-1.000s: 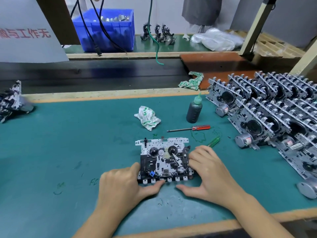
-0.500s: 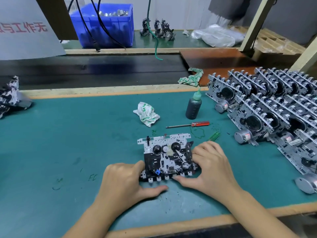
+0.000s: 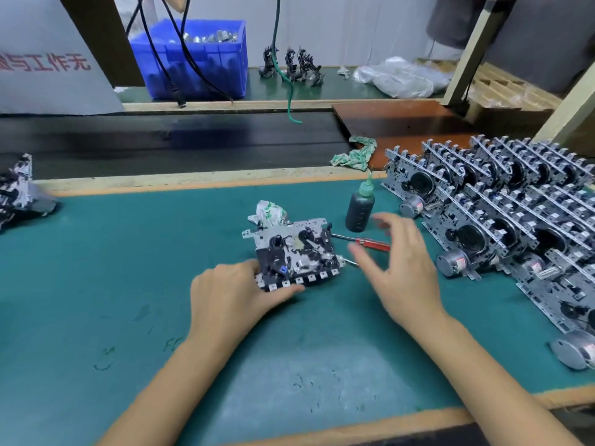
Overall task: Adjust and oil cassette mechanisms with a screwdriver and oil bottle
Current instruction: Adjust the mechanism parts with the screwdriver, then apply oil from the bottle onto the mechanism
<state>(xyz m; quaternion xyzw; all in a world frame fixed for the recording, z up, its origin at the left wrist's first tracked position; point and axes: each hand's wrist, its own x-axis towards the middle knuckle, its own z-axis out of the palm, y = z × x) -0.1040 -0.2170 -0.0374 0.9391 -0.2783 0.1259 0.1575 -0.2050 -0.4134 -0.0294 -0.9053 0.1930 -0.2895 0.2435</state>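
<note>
Two hands split work: left hand (image 3: 235,292) grips cassette mechanism (image 3: 294,254), steadying it; right hand (image 3: 402,268) loose, empty, just before screwdriver (image 3: 370,242), oil bottle (image 3: 360,211) beyond, both within reach.

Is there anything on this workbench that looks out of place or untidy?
Only small things. A crumpled wrapper lies on the green mat just behind the cassette mechanism, and a crumpled rag hangs over the bench's far edge. No oil spill shows around the oil bottle.

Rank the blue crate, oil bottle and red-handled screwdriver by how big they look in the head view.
1. blue crate, largest though farthest.
2. oil bottle.
3. red-handled screwdriver, about as long as the bottle but far thinner.
</note>
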